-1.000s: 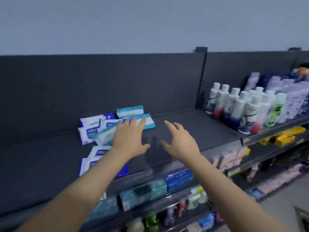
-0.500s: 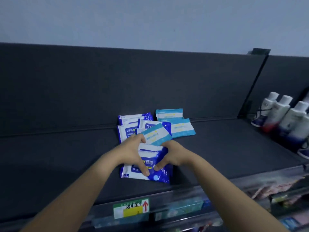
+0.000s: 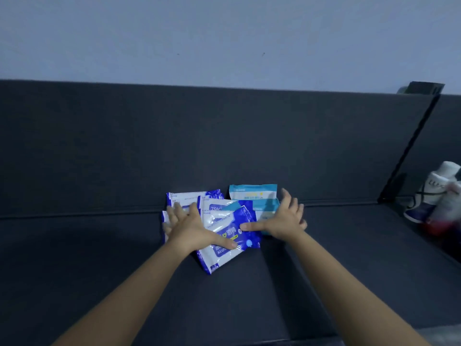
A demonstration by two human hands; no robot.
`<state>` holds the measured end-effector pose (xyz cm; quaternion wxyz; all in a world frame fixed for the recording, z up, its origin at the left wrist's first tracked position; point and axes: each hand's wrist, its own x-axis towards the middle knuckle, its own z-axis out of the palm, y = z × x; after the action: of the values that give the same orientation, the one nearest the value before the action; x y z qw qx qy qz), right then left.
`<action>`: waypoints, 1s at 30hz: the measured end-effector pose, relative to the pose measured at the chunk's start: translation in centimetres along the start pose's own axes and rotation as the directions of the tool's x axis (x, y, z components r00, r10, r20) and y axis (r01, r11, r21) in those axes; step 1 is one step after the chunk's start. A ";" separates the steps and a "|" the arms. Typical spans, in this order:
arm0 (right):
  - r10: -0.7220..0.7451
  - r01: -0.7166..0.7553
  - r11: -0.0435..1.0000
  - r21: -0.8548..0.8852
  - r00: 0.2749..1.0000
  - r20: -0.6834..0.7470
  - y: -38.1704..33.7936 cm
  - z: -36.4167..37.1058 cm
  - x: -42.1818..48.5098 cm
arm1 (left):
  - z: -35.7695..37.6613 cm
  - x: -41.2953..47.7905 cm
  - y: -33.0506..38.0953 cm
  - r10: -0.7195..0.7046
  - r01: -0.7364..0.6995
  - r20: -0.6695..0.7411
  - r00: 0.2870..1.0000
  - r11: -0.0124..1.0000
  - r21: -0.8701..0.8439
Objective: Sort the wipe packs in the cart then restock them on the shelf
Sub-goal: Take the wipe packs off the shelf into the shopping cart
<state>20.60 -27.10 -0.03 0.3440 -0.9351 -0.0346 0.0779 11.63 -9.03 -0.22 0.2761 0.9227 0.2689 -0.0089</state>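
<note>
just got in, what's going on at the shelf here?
A person is arranging wipe packs on a dark shelf. The left hand lies flat, fingers spread, on the dark-blue packs, its thumb across the tilted front pack. The right hand presses open on the light-blue packs, its thumb touching that front pack. The packs overlap in a loose pile near the back of the shelf. Bottles stand at the far right.

The left forearm (image 3: 129, 290) and right forearm (image 3: 344, 283) were bare all the way to the picture's lower edge. The left hand (image 3: 192, 226) and right hand (image 3: 282, 221) were bare too, slim-fingered, with short thumbnails.
</note>
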 end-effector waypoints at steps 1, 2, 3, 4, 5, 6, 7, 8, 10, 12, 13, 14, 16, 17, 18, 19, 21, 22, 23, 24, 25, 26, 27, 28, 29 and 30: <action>0.040 -0.040 0.999 -0.007 0.998 0.048 0.4 -0.3 0.5 | 0.6 0.0 0.3 0.017 -0.017 -0.003 1.000 1.000 0.026; 0.058 -0.057 0.998 -0.012 0.994 0.093 0.7 -0.3 1.0 | 1.1 0.2 0.6 0.038 -0.037 -0.017 0.999 0.998 0.043; 0.056 -0.056 0.998 0.000 0.991 0.121 0.9 -0.5 1.4 | 1.5 0.4 0.9 0.058 -0.056 -0.039 0.998 0.997 0.055; 0.043 -0.050 0.998 0.046 0.989 0.141 1.1 -0.4 2.0 | 1.7 0.6 1.0 0.074 -0.070 -0.064 0.995 0.996 0.056; 0.023 -0.043 0.992 0.120 0.986 0.168 1.2 -0.1 2.7 | 1.9 0.9 1.1 0.089 -0.086 -0.087 0.992 0.996 0.040; 0.000 -0.041 0.978 0.204 0.980 0.198 1.2 0.1 3.2 | 2.0 1.1 1.1 0.105 -0.105 -0.108 0.989 0.994 -0.001; -0.025 -0.042 0.957 0.287 0.974 0.226 1.2 0.2 3.6 | 2.2 1.3 1.0 0.119 -0.126 -0.124 0.985 0.991 -0.053; -0.052 -0.042 0.933 0.358 0.967 0.248 1.5 0.2 4.1 | 2.3 1.5 0.8 0.132 -0.146 -0.134 0.982 0.985 -0.097; -0.094 -0.053 0.881 0.469 0.954 0.285 1.9 -0.4 4.4 | 2.5 1.5 0.6 0.154 -0.173 -0.131 0.979 0.975 -0.142; -0.140 -0.073 0.848 0.525 0.925 0.354 2.0 -1.2 4.2 | 2.5 1.6 0.5 0.166 -0.186 -0.115 0.979 0.962 -0.202; -0.166 -0.074 0.835 0.545 0.911 0.377 1.9 -1.5 3.9 | 2.5 1.6 0.4 0.170 -0.193 -0.111 0.979 0.950 -0.246; -0.196 -0.074 0.815 0.575 0.898 0.394 1.9 -1.7 3.8 | 2.4 1.7 0.3 0.181 -0.206 -0.110 0.977 0.934 -0.291; -0.254 -0.087 0.764 0.639 0.870 0.423 1.7 -1.8 3.2 | 2.1 1.7 0.1 0.241 -0.259 -0.095 0.966 0.895 -0.363; -0.284 -0.087 0.746 0.660 0.855 0.434 1.7 -1.8 2.8 | 2.0 1.7 0.1 0.283 -0.293 -0.083 0.955 0.872 -0.393; -0.325 -0.081 0.725 0.684 0.836 0.443 1.7 -1.8 2.3 | 1.9 1.6 0.1 0.322 -0.321 -0.071 0.944 0.849 -0.418; -0.370 -0.069 0.701 0.710 0.816 0.445 1.6 -1.8 1.7 | 1.8 1.5 0.3 0.354 -0.344 -0.062 0.933 0.828 -0.442; -0.427 -0.052 0.661 0.748 0.794 0.432 1.4 -1.5 0.5 | 2.0 1.4 0.7 0.390 -0.365 -0.053 0.919 0.794 -0.485; -0.438 -0.043 0.649 0.760 0.796 0.418 1.5 -1.2 0.1 | 2.1 1.3 1.1 0.400 -0.367 -0.045 0.915 0.784 -0.501; -0.437 -0.034 0.640 0.767 0.806 0.400 1.7 -1.0 -0.2 | 2.1 1.2 1.4 0.412 -0.369 -0.032 0.910 0.774 -0.515; -0.427 -0.028 0.633 0.774 0.821 0.379 1.8 -0.9 -0.6 | 2.1 1.1 1.8 0.428 -0.369 -0.009 0.904 0.768 -0.523; -0.416 -0.023 0.624 0.781 0.836 0.358 2.1 -1.0 -1.0 | 2.1 1.0 2.2 0.444 -0.368 0.021 0.896 0.767 -0.526; -0.403 -0.017 0.615 0.789 0.852 0.333 2.4 -1.1 -1.3 | 2.1 0.9 2.5 0.458 -0.367 0.050 0.888 0.769 -0.524; -0.389 -0.009 0.605 0.796 0.869 0.305 2.8 -1.3 -1.8 | 2.1 0.9 2.8 0.473 -0.372 0.072 0.878 0.769 -0.521; -0.378 0.002 0.593 0.805 0.884 0.276 3.1 -1.5 -2.4 | 2.1 0.7 3.0 0.486 -0.376 0.087 0.870 0.766 -0.521; -0.369 0.017 0.583 0.813 0.896 0.247 3.4 -1.8 -3.1 | 2.0 0.5 3.2 0.498 -0.380 0.094 0.862 0.759 -0.529; -0.360 0.029 0.573 0.819 0.906 0.220 3.6 -2.1 -3.8 | 2.0 0.2 3.5 0.514 -0.386 0.099 0.852 0.744 -0.545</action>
<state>17.23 -31.63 -0.38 0.7200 -0.6384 -0.1636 0.2175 13.77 -12.41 -0.19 0.5328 0.8460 -0.0065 0.0166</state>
